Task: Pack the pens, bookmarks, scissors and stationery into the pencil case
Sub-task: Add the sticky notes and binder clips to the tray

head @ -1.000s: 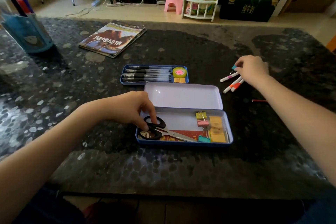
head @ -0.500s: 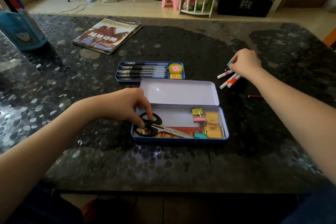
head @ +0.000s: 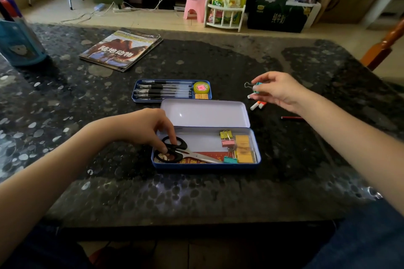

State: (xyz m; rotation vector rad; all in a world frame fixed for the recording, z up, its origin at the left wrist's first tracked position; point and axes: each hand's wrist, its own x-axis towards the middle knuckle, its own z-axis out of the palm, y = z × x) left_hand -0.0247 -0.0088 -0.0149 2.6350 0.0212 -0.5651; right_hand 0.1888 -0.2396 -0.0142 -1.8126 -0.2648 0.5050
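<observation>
**Teal clip lifted, scissors settling in the case**

My right hand (head: pixel 282 91), which a moment ago was pressed down among the markers (head: pixel 256 103) on the counter (head: pixel 218 67), is now raised above them and pinches a teal binder clip (head: pixel 253 87) between thumb and fingertips, its wire loop pointing toward the case. That means one more loose piece is off the counter and likely headed for the tin next; the markers and a thin red stick (head: pixel 291 117) remain outside.

My left hand (head: pixel 142 129) stays where it was, fingers curled down onto the black handles of the scissors (head: pixel 175 148), holding them at the left end of the pencil case (head: pixel 205 167).

The open case sits in front of me, lid (head: pixel 204 112) folded back. Inside lie the scissors across red printed bookmarks (head: pixel 209 156), with yellow, pink and teal binder clips (head: pixel 228 143) and yellow sticky notes (head: pixel 243 148) at the right end. Just behind the lid, the blue tray (head: pixel 171 99) holds a row of black pens (head: pixel 164 91), a tape roll (head: pixel 201 88) and small yellow pads.
</observation>
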